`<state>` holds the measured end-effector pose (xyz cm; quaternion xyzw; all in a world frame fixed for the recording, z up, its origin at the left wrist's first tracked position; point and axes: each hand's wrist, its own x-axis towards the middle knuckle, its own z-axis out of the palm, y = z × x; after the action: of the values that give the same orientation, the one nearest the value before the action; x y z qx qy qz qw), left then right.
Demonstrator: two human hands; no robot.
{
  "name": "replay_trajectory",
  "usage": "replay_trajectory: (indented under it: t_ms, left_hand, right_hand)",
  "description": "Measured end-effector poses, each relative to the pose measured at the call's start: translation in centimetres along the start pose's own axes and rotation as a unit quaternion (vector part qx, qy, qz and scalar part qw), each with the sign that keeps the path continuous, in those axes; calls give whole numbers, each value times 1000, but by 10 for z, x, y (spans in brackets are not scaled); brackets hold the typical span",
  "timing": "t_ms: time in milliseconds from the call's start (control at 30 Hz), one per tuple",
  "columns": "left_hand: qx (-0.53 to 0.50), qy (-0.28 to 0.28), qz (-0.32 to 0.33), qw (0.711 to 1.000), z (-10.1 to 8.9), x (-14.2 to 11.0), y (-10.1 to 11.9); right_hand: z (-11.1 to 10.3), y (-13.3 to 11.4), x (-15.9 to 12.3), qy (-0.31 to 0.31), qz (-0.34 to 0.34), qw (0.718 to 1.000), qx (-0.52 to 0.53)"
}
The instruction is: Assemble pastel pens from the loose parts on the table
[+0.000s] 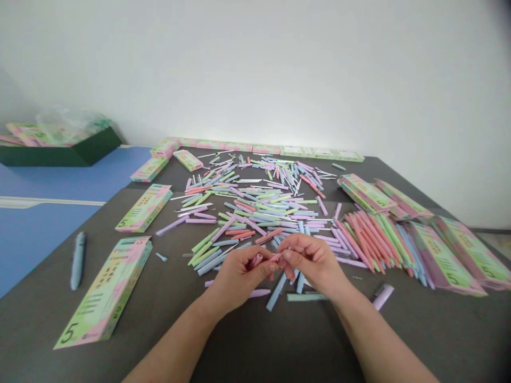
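My left hand (239, 277) and my right hand (311, 261) meet above the dark table, both pinching a small pink pen part (255, 261) between the fingertips. Fingers hide most of it. Just below my hands lies a loose heap of pastel pen barrels and caps (255, 213) in pink, green, blue and lilac. A light blue barrel (276, 292) and a green barrel (306, 297) lie nearest my wrists. A lilac cap (383, 297) rests to the right of my right hand.
Pink, green and blue pens (371, 239) lie in sorted rows at the right, beside stacked green-pink boxes (443, 255). More flat boxes (106, 292) lie on the table's left side, with a grey-blue pen (78, 260) near them. A dark green tray (59, 151) holds boxes beyond a blue surface (48, 213).
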<state>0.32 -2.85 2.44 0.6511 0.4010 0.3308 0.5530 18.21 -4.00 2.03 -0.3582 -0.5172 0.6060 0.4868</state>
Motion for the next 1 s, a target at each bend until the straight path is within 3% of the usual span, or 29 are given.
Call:
replay_trajectory:
  t_ms: [233,367,467,567,733,900,1000]
  left_hand:
    - [-4,17,2,1000,0,-1,5]
    - [-35,27,-2,999,2,-1,0]
    - [-169,5,-17,985,4,1,-4]
    - [-331,10,-9,944,6,4,-5]
    - [-394,94,14,914,2,8,-1]
    - [-351,189,-35,916,-1,9,-2]
    - [-349,198,-40,915,-3,10,-3]
  right_hand:
    - [5,9,1,-12,11,997,82]
    - [11,10,3,11,24,995,97]
    - [14,10,5,36,19,992,116]
    - [13,10,6,32,20,992,119]
    - [11,7,3,4,18,999,31]
    - [15,3,-3,-21,0,991,-136]
    - [16,3,-7,-48,-9,983,-178]
